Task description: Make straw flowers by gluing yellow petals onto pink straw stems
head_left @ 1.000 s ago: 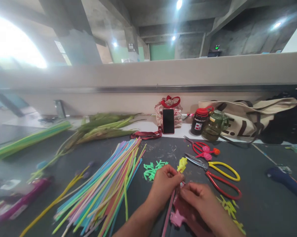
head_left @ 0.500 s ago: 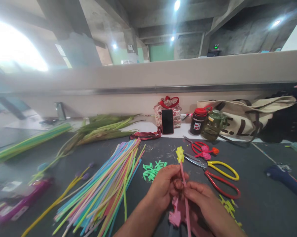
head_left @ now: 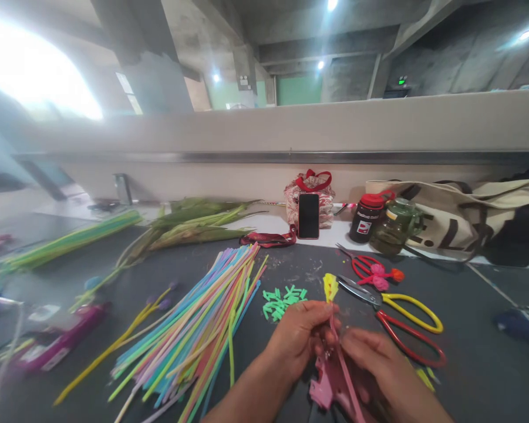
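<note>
My left hand (head_left: 297,335) is closed, pinching a pink pipe cleaner (head_left: 346,376) between thumb and fingers. A small yellow tuft (head_left: 330,286) sits at its upper end, just above my fingertips. Close beside the stem, my right hand (head_left: 374,358) has its fingers curled together; what they hold, if anything, is hidden. Below both hands is a pink plastic object (head_left: 321,392), partly covered, its kind unclear. Short green pieces (head_left: 284,302) lie in a pile left of my left hand. Scissors with one yellow and one red handle (head_left: 394,311) lie beyond my right hand.
A large bundle of coloured pipe cleaners (head_left: 194,329) spreads to the left. Red-handled scissors (head_left: 363,264), a phone (head_left: 309,216), a black bottle (head_left: 366,220) and a green jug (head_left: 393,226) are farther back. Yellow pieces (head_left: 425,379) lie at right, a purple package (head_left: 64,338) at far left.
The view has turned slightly left. My right fingers have shifted off the stem to its right. The stem's lower end now leans further right, and the yellow tuft looks narrower.
</note>
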